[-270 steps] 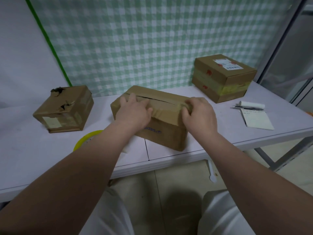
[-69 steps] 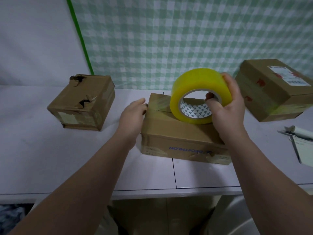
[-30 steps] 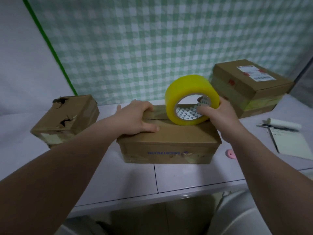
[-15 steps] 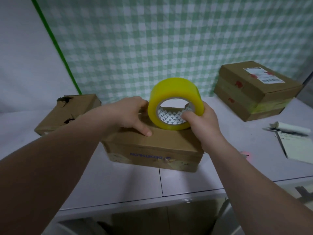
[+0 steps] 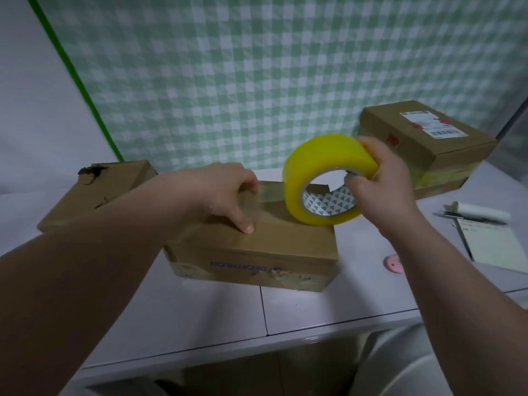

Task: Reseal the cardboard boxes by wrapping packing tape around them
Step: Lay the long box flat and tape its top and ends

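Nearest you on the tabletop (image 5: 200,304), the middle box (image 5: 257,252) is lying flat with its printed side facing you, and this is the one you are sealing. Half a second ago the tape roll (image 5: 323,167) was sitting right against your left grip (image 5: 223,192). Now it is standing off to the right, and a short tape strip (image 5: 271,192) is stretching between them along the box top. I judge that the first run of tape is only starting, with the wrap itself not yet done. Your left grip is clamping the strip's loose end to the box, fingers curled over it and thumb pressing the lid. Your right grip (image 5: 383,190) is grasping the roll, thumb inside the core and fingers over the rim, with the roll's lower edge resting on the box's right half. Farther back, a torn box (image 5: 100,190) is waiting at the left and a labelled box (image 5: 428,138) at the right.
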Action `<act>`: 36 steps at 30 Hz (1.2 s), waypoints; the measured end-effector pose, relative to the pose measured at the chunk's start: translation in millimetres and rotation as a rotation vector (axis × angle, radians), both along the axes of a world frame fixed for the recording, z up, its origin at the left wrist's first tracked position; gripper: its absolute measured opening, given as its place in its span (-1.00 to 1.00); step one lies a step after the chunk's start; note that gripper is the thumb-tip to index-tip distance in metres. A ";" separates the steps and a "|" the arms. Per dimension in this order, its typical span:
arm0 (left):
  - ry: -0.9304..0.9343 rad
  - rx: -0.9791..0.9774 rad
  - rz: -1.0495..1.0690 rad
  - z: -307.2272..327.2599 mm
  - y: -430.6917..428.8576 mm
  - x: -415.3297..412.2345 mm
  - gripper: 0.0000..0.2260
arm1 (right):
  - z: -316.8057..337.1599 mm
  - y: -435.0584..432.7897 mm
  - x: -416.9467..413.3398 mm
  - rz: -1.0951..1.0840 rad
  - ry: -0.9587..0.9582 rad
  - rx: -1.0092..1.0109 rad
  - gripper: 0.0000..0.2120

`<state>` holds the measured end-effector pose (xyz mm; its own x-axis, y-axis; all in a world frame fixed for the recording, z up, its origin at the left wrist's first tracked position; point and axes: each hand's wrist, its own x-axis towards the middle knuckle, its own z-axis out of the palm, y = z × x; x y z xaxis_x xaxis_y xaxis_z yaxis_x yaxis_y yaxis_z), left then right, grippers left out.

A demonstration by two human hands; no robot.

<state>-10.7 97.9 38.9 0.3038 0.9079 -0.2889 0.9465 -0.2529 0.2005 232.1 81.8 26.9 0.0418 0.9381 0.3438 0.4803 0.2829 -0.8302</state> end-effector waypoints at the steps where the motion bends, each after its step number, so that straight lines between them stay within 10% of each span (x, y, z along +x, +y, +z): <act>1: -0.012 0.008 -0.028 -0.8 0.4 5.4 -0.31 | -0.5 -0.2 -0.7 -0.004 -0.004 0.007 -0.52; 36: -0.020 -0.057 -0.018 -5.4 1.6 28.9 -0.28 | -21.0 -5.1 53.9 -0.076 -0.828 0.010 -0.42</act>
